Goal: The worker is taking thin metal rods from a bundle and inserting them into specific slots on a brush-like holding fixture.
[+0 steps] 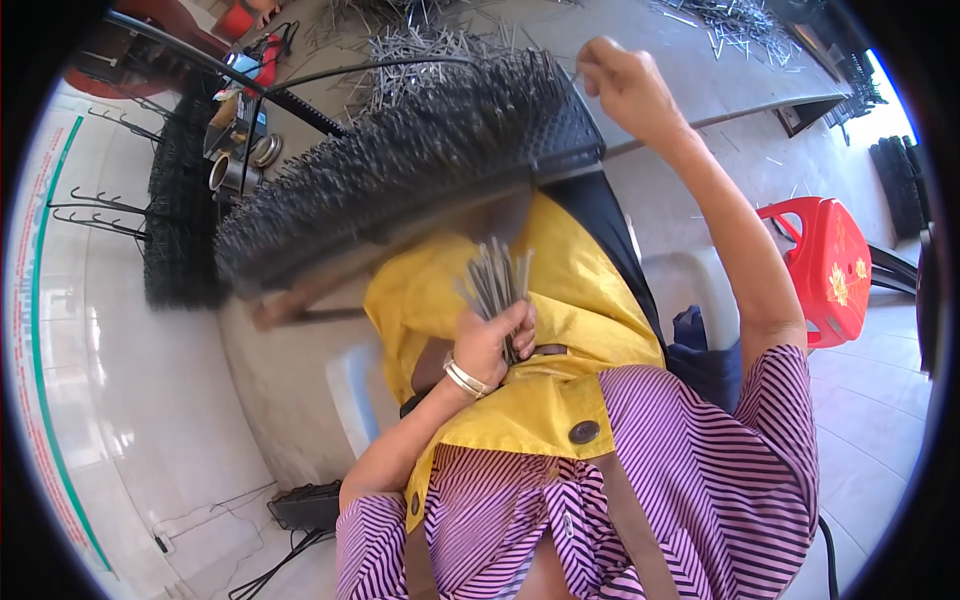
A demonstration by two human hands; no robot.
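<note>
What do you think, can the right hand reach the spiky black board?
Probably yes: the right hand is close beside the right end of the black board, and nothing seems to stand between them.

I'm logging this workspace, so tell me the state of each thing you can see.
Left hand: closed around the rod bundle
Rod bundle: gripped, ends fanned out
Right hand: raised, curled; whether it holds anything is unclear
Black board: densely filled with dark pieces
Loose rods: heaped, scattered
Yellow apron: worn, creased
</note>
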